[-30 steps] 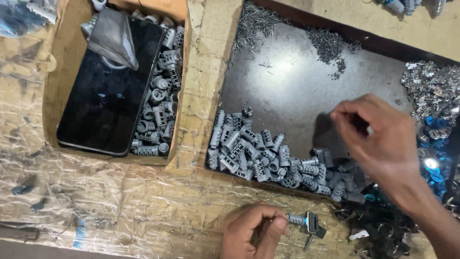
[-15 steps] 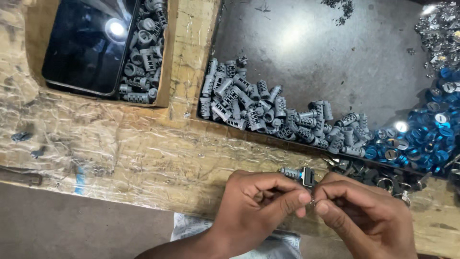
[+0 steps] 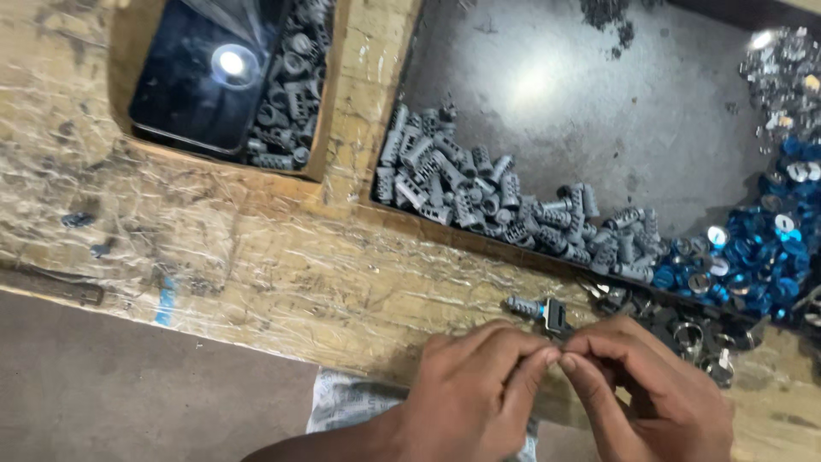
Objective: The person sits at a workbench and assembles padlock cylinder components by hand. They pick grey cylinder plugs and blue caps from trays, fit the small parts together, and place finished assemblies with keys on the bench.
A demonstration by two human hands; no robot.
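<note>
Compared with half a second earlier, both hands sit slightly farther right along the near edge, their fingertips still pinched together at the same small piece, and the camera has shifted little.

Scratched wooden workbench [image 3: 256, 257], covered with a clear film, fills the lower and left field. Shallow dark metal tray [image 3: 581, 111], upper right, holds a heap of grey ribbed plastic plugs [image 3: 496, 201] along its near wall; shiny blue metal discs [image 3: 753, 252] lie at its right end and silvery metal bits [image 3: 782, 81] at the top right. Smaller wooden compartment, upper left, holds a glossy black flat panel [image 3: 201, 85] that reflects a lamp, with more grey plugs [image 3: 286, 111] packed along its right side.

Crumpled pale printed plastic bag [image 3: 342, 402] shows at the bench's near edge, beneath the left wrist.

Left hand [image 3: 470, 393] and right hand [image 3: 658, 398] meet thumb to forefinger, closed tight on something too small to make out. Small grey plug joined to a dark metal clip [image 3: 539, 310] lies on the bench just beyond the fingertips; whether they touch it cannot be told.
</note>
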